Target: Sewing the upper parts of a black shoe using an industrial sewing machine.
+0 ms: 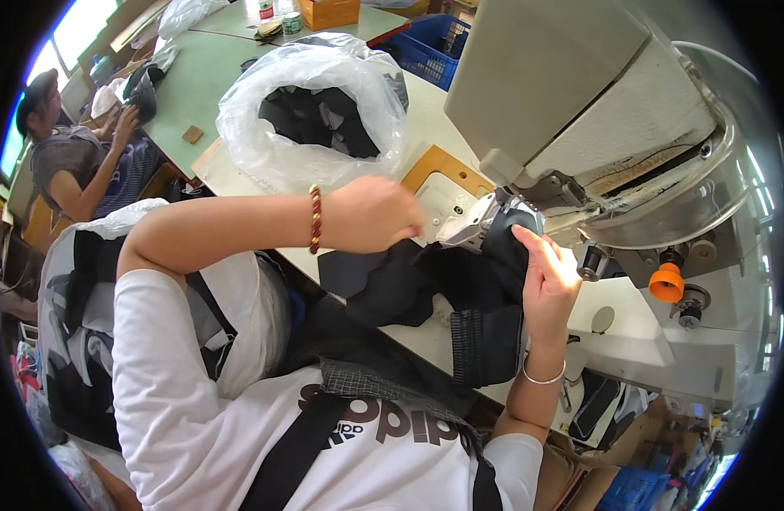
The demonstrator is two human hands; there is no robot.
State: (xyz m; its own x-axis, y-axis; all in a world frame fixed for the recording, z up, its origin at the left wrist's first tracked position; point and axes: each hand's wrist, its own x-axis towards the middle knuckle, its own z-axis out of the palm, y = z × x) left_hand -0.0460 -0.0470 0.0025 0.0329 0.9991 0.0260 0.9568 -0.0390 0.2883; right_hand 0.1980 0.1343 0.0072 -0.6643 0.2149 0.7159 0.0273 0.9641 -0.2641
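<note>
My right hand [548, 289] pinches a black fabric piece [507, 243] between thumb and fingers, right beside the metal presser parts [473, 226] of a sewing machine [596, 111]. Fingers curled, my left hand [379, 213] hovers to the left of those metal parts; whatever it may hold is hidden. Below it, flat black fabric pieces [392, 294] overlap on the pale machine table [417, 345]. A neat row of stacked black pieces [485, 345] hangs near the table's front edge, under my right wrist.
A clear plastic bag [238, 128] of black pieces stands behind my left hand. Left of me is a large white sack [260, 332] with black and grey pieces. An orange knob [666, 282] juts out at right. Another person [77, 162] handles a dark cap across the green table [204, 77].
</note>
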